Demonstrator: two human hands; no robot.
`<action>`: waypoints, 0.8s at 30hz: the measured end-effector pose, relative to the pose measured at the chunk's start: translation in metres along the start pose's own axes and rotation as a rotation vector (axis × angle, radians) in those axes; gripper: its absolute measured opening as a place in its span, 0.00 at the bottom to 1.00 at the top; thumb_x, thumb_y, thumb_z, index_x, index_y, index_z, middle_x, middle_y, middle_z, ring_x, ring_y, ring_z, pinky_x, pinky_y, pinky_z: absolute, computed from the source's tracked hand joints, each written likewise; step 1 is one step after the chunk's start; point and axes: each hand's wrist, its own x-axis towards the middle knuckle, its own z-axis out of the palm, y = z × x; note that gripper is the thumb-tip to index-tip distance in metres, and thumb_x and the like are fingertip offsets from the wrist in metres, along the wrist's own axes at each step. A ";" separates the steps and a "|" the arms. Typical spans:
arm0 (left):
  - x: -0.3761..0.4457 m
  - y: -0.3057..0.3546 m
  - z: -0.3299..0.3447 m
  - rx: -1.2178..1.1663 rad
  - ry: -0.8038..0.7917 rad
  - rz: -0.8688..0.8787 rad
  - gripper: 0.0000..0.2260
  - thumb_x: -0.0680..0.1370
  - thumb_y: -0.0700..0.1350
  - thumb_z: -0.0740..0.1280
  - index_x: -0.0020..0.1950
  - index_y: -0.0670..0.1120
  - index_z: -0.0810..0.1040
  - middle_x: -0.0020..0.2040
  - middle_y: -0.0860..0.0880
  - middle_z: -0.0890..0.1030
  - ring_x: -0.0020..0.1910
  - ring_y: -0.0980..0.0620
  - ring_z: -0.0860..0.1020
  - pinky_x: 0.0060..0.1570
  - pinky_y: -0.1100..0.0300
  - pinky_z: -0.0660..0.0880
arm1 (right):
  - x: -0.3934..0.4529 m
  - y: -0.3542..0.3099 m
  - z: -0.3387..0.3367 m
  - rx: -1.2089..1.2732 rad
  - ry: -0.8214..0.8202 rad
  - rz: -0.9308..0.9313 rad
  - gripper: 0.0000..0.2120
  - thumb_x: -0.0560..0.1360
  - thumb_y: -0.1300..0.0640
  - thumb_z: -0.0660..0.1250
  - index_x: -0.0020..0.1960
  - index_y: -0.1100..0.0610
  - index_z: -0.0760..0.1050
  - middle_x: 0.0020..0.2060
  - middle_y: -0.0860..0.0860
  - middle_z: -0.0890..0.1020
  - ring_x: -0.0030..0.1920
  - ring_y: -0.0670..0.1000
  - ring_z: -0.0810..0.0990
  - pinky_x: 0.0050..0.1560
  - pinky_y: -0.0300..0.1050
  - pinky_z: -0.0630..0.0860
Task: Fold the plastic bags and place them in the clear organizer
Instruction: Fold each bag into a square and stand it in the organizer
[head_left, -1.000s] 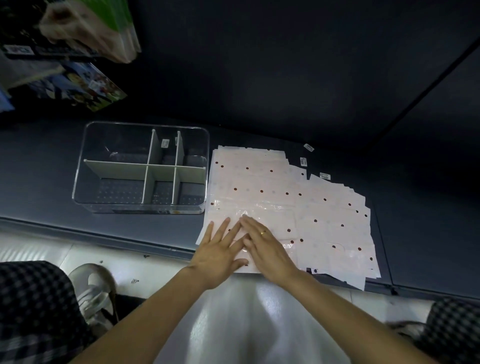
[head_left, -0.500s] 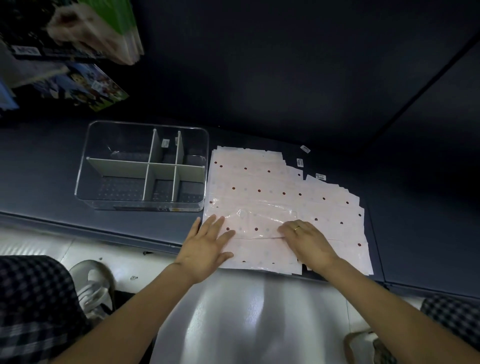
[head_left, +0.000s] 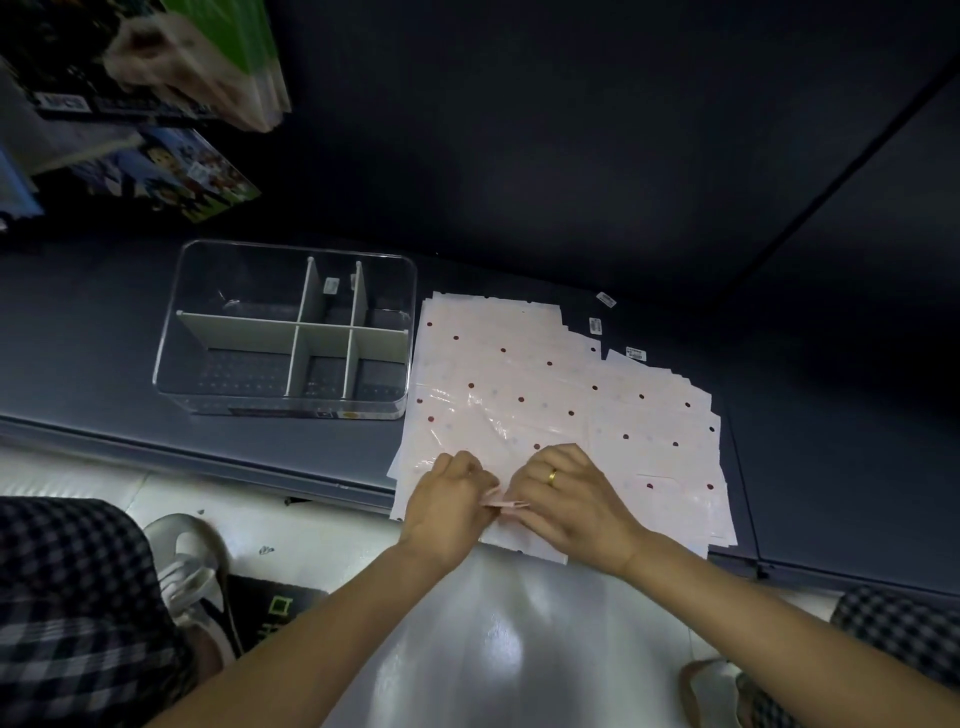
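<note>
A spread pile of pale pink plastic bags with dark red dots (head_left: 550, 384) lies on a dark shelf. To its left stands the clear organizer (head_left: 176, 322) with white dividers and nothing inside its compartments. At the pile's near edge, my left hand (head_left: 447, 504) and my right hand (head_left: 566, 499), which wears a gold ring, meet with curled fingers. Between them they pinch a small folded strip of one pink bag (head_left: 506, 503), lifted slightly off the pile.
The dark shelf (head_left: 104, 395) ends in a front lip above a white tiled floor. Colourful packaged goods (head_left: 171, 171) hang at the upper left. Small white labels (head_left: 595, 326) lie behind the pile. My checked trouser legs and a grey shoe (head_left: 182, 566) are at the bottom left.
Both hands lay flat on the top bag, slid apart along it, then came back together. Now they pinch its folded edge at the near side of the pile.
</note>
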 end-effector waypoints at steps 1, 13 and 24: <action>0.001 0.000 0.000 -0.026 0.026 -0.030 0.11 0.78 0.45 0.62 0.59 0.48 0.78 0.57 0.50 0.73 0.56 0.49 0.69 0.49 0.65 0.63 | 0.004 -0.001 -0.001 0.042 -0.025 0.063 0.07 0.74 0.51 0.68 0.45 0.54 0.81 0.42 0.45 0.81 0.46 0.49 0.76 0.52 0.43 0.69; 0.008 -0.012 -0.006 -0.808 0.200 -0.573 0.14 0.73 0.36 0.71 0.54 0.47 0.73 0.32 0.51 0.72 0.35 0.49 0.74 0.44 0.54 0.78 | 0.032 0.034 0.037 0.727 -0.228 0.965 0.07 0.73 0.57 0.71 0.49 0.54 0.75 0.37 0.47 0.78 0.43 0.47 0.76 0.41 0.29 0.69; -0.015 -0.030 -0.003 0.197 0.179 0.248 0.22 0.75 0.49 0.70 0.67 0.45 0.74 0.70 0.45 0.72 0.70 0.44 0.68 0.69 0.48 0.66 | 0.046 0.035 0.062 0.481 -0.187 1.071 0.13 0.73 0.49 0.69 0.40 0.59 0.79 0.35 0.50 0.81 0.40 0.50 0.79 0.46 0.45 0.74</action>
